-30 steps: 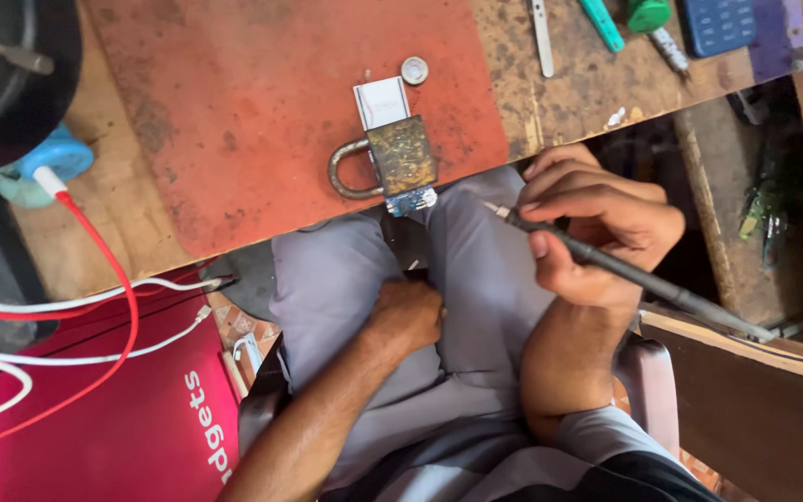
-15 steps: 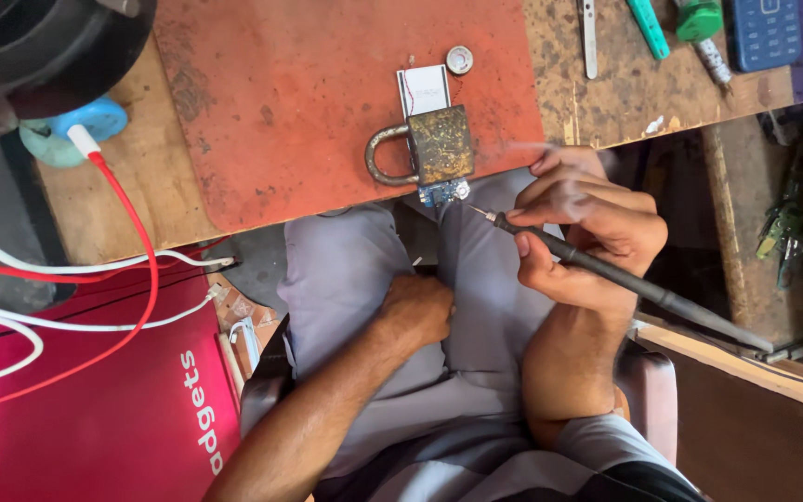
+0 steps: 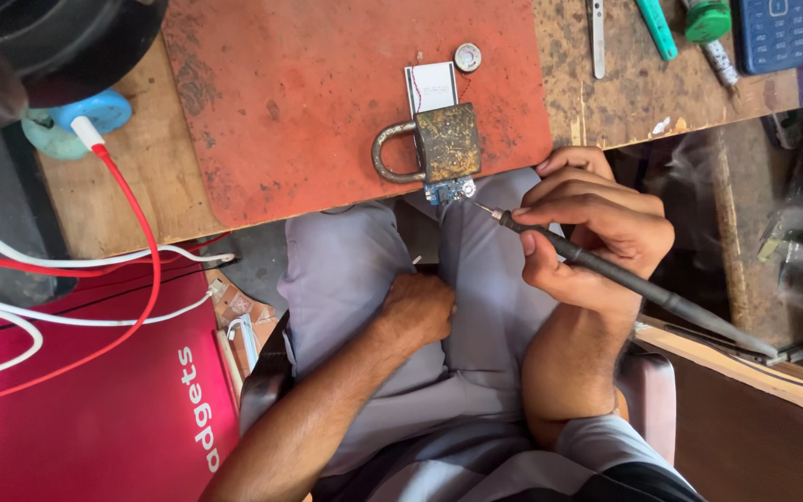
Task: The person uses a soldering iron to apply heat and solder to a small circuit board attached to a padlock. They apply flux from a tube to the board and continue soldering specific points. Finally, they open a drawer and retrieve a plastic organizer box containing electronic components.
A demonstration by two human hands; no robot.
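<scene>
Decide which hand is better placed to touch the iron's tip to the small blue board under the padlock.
Right. The right hand grips the soldering iron, its tip just beside the small blue board under the padlock. The left hand rests empty on the lap.

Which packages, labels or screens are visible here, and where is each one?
Red box: lower left beside the person's leg, flat, red with white lettering on one face.
Blue phone: top right on the wooden bench, rectangular, blue keypad; its screen is out of frame.
No other labels or signs can be made out.
</scene>
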